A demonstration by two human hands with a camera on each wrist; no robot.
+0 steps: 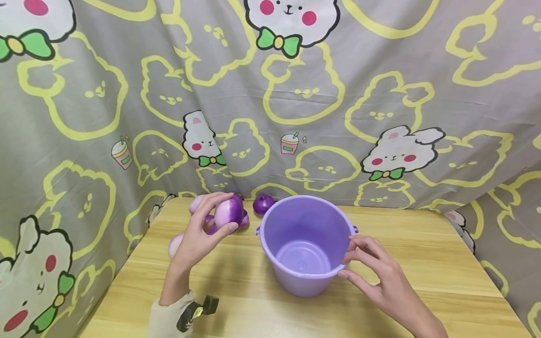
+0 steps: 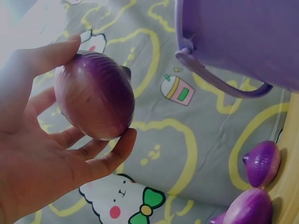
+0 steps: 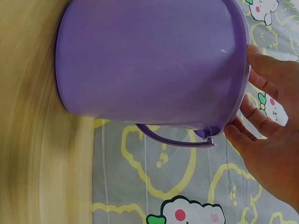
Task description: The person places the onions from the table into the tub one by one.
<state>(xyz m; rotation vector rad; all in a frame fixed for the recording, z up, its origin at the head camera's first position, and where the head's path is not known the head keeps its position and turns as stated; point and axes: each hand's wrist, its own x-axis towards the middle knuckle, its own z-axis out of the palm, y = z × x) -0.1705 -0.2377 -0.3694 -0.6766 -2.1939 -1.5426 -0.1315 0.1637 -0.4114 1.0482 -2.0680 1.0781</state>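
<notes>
My left hand (image 1: 202, 234) holds a purple onion (image 1: 228, 212) up over the left part of the table, thumb on one side and fingers round the other. In the left wrist view the onion (image 2: 96, 95) shows a pale side and a dark purple side. A light purple bucket (image 1: 302, 281) stands upright at the table's middle, its inside bare down to the base. My right hand (image 1: 380, 277) pinches the bucket's right rim, with the fingertips at the edge. The right wrist view shows the bucket's wall (image 3: 154, 60) and its handle (image 3: 173, 140) hanging down on the far side.
Another purple onion (image 1: 264, 204) lies behind the bucket by the curtain. More onions lie behind my left hand, partly hidden, and a pale one (image 1: 175, 245) sits beside its wrist. A patterned grey curtain (image 1: 321, 94) borders the wooden table (image 1: 444, 263) at the back and sides.
</notes>
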